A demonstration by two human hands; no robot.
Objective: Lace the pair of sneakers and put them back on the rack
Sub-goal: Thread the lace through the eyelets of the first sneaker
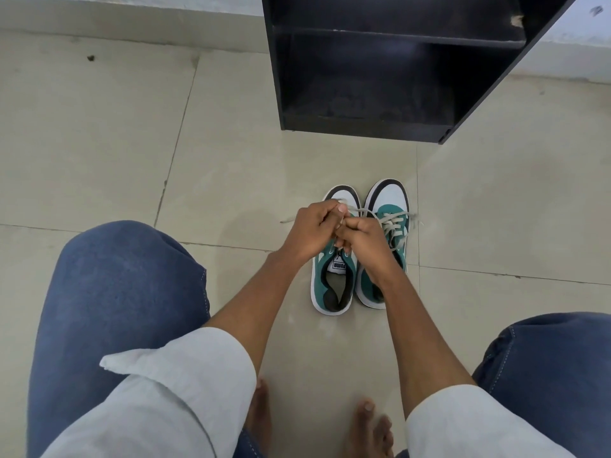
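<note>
Beige tiled floor [99, 143]; one black wooden shoe rack [380, 77], shelves bare. Two teal-and-white lace-up sneakers [390, 206] side by side before it (toes toward rack). My left hand [310, 233] and right hand [363, 239], touching, fingers curled, pinch one grey-white shoelace [360, 211] above the left sneaker [334, 285].

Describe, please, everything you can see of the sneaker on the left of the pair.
The left sneaker is teal with a white toe panel, a dark toe band, a white sole edge and a dark lining. Its white tongue label reads PUMA. It stands upright on the tiled floor, toe towards the black rack, close beside the right sneaker. Both hands, left hand and right hand, hold its pale lace above it and hide its eyelets; one loose end trails left.
</note>
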